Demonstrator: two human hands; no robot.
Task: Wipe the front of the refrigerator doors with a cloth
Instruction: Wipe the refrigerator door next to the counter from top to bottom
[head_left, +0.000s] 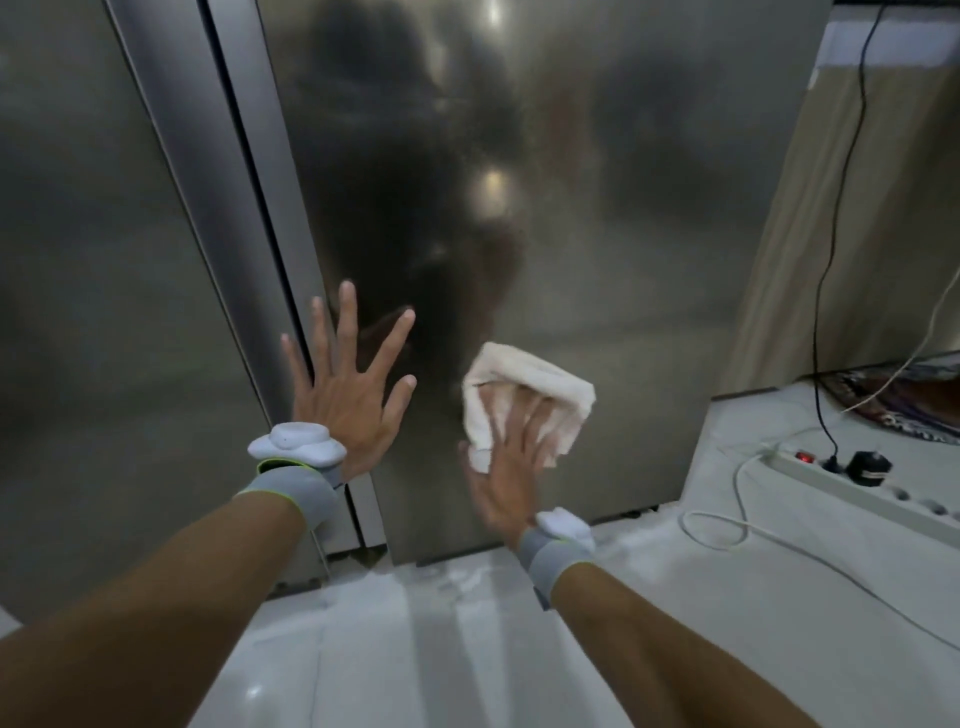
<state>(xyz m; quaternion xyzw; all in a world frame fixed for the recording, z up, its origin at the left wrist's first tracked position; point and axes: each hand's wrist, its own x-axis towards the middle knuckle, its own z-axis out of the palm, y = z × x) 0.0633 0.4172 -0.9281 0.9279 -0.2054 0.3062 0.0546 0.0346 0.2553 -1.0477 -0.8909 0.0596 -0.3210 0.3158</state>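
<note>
White tiled floor (519, 649), 2 steel refrigerator doors: we log the right door (597, 208) under work low down, our right hand (511, 470) flat and spread, pressing the folded cloth (524, 405) to the steel with no pinching grip, our left hand (345, 384) splayed bare beside the seam (260, 171). Risks, as we judge them: the unpinched cloth may slide out and drop; the bare palm may leave fresh prints; the power strip (857, 480) and cords (753, 535) lie near our right.

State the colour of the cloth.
White to cream cloth, seen in the head view.
</note>
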